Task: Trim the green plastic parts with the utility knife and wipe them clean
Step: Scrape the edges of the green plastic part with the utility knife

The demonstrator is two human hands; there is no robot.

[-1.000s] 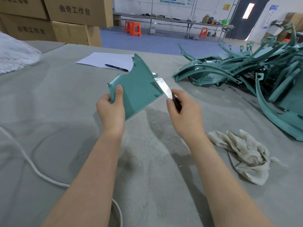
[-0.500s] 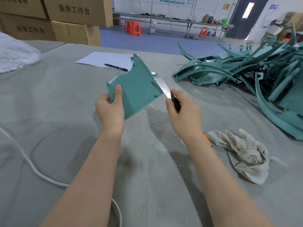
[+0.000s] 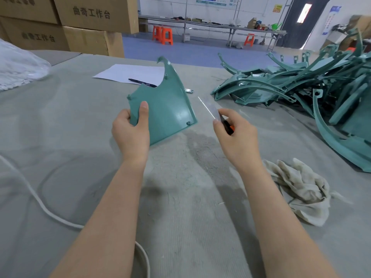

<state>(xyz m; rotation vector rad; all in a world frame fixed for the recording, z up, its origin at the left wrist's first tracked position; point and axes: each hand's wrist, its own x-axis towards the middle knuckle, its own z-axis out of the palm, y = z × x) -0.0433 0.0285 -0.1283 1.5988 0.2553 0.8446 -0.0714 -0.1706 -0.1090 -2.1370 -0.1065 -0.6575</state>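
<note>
My left hand (image 3: 132, 133) grips the lower left corner of a green plastic part (image 3: 168, 109), a curved fin-shaped panel held upright above the grey table (image 3: 60, 127). In my right hand (image 3: 236, 137) is the utility knife (image 3: 216, 115), its orange and black handle in my fingers and its long blade pointing up and left. The blade is clear of the part's right edge, a short gap between them. A crumpled off-white rag (image 3: 301, 187) lies on the table to the right of my right forearm.
A large heap of green plastic parts (image 3: 311, 85) fills the table's right side. A sheet of paper (image 3: 130, 74) with a black pen (image 3: 141, 82) lies behind the held part. A white cable (image 3: 40, 203) crosses the left side. Cardboard boxes (image 3: 80, 23) stand at the back left.
The knife blade was against the part's right edge; now my right hand has pulled it away to the right. My left hand keeps its grip on the part.
</note>
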